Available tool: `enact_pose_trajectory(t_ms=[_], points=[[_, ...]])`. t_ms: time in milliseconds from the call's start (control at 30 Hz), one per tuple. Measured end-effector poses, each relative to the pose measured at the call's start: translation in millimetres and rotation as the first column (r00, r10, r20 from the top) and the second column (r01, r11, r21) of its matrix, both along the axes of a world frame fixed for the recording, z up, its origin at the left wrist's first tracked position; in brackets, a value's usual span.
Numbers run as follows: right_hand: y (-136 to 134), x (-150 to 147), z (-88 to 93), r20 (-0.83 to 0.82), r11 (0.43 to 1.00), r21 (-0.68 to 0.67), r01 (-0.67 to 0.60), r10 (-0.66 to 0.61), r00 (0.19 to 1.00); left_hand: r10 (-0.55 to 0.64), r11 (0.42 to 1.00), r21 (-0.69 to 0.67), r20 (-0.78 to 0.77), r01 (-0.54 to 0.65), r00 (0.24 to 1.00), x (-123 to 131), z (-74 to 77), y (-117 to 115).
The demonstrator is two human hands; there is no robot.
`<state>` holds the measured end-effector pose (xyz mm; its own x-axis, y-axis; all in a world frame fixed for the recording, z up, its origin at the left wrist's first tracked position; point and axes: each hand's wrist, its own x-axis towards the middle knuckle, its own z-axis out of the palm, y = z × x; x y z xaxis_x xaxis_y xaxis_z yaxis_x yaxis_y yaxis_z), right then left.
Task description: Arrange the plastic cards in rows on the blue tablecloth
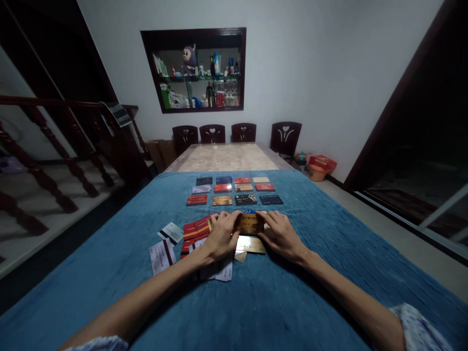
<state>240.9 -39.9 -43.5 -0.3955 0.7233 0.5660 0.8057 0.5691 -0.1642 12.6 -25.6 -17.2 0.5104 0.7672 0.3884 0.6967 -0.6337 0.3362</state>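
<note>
Three rows of cards (pixel 243 187), four chairs (pixel 283 145), one plush toy (pixel 189 61)

Home here, dining room by looks: long stone-patterned table (pixel 223 157), blue cloth (pixel 256 312) over near part, four cutout-back chairs (pixel 276 139) beyond far end, plush toy (pixel 189 61) up in glass-shelved wall niche (pixel 243 68), turned-wood railing (pixel 47 102) over on left!

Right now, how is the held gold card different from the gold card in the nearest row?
Pose: the held card is held at its two sides; the row card lies flat.
Place: the held card is nearer to the camera; the row card is farther away, between a red card and a dark card.
Both are gold-toned.
</note>
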Motion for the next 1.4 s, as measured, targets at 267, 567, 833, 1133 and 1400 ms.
enact_pose_trajectory(t_ms=[267,567,833,1133,1400], points=[[2.8,2.8,-3.1,-0.003,1.0,-0.006,-0.009,0.009,1.0,0.003,0.999,-0.037,-0.04,-0.004,0.999,-1.7,3.6,2.3],[1.1,4.4,5.1,0.039,0.999,-0.043,-0.012,0.014,0.999,-0.016,0.996,-0.087,-0.081,0.009,0.997,-3.9,9.8,3.0],[10.7,-1.4,17.6,0.108,0.992,-0.126,-0.031,0.045,0.993,0.026,0.992,-0.12,-0.151,-0.044,0.988,-9.8,21.3,8.6],[29.8,-15.9,34.7,0.206,0.984,-0.176,-0.021,0.058,0.977,0.076,0.991,-0.096,-0.16,-0.092,0.984,-19.7,27.1,19.9],[53.9,-37.7,59.9,0.298,0.963,-0.267,0.041,0.042,0.954,0.149,0.982,-0.085,-0.185,-0.167,0.971,-33.2,38.6,37.8]])
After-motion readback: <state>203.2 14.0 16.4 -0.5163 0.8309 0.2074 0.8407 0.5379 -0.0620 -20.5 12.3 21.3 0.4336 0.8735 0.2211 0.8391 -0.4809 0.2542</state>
